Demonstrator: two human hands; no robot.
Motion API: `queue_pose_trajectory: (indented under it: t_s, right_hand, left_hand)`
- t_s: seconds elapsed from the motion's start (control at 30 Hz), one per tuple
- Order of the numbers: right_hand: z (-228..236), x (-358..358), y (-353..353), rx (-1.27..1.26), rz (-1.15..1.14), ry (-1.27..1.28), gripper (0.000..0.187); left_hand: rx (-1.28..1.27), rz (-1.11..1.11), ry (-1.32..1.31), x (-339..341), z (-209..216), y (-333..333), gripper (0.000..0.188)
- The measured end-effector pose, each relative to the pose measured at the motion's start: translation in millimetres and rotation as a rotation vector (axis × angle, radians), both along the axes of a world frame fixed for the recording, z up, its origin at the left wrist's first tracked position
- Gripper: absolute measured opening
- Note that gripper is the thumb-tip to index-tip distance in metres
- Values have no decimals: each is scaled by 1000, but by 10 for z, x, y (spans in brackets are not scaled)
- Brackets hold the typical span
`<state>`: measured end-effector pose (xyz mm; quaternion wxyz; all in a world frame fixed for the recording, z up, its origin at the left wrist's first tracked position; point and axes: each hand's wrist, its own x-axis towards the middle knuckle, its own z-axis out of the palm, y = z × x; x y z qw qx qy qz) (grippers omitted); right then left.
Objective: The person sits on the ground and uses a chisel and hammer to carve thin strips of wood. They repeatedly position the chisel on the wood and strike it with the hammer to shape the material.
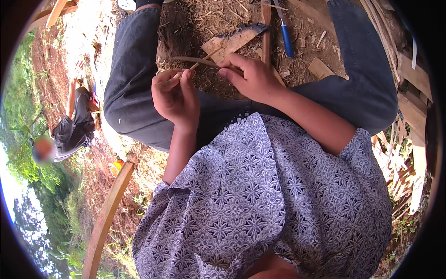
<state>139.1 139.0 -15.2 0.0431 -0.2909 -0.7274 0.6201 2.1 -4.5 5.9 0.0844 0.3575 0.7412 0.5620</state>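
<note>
Between my knees, both hands are raised close together. My left hand (176,95) is closed, its thumb and fingers pinching a thin light wooden stick (195,66) that slants up to the right. My right hand (253,76) is closed on a slim, curved, blade-like strip (193,59), which reaches left across the stick. Whether this strip is metal or wood I cannot tell, and its near end is partly hidden by my fingers. Below the hands, a flat wood piece with a dark charred-looking edge (239,42) lies on the ground.
A blue-handled tool (287,41) with a metal shaft lies ahead to the right, beside an upright-running wooden strip (266,32). Wood shavings and offcuts (320,69) litter the ground. Boards (413,76) are stacked at right. A curved beam (109,216) and another person (74,123) are at left.
</note>
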Motion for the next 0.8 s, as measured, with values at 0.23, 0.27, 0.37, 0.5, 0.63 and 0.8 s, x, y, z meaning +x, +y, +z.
queue_pose_trajectory:
  t_s: [0.23,0.27,0.37,0.5,0.63,0.8]
  right_hand:
    - [-104,37,13,19,14,-135,22]
    - [-193,62,45,4,40,-223,23]
    - [-500,122,64,-22,15,-254,23]
    - [169,16,19,-92,63,-88,23]
    - [-303,103,33,-13,41,-134,23]
    - [-114,15,91,-31,21,-167,21]
  left_hand:
    - [41,1,5,-52,-28,52,18]
    - [33,2,9,-53,-30,48,18]
    - [102,12,-83,-62,-40,43,19]
    - [6,9,4,-52,-37,-12,19]
    - [43,-3,-17,-38,-17,29,19]
    - [-22,-4,27,-46,9,48,20]
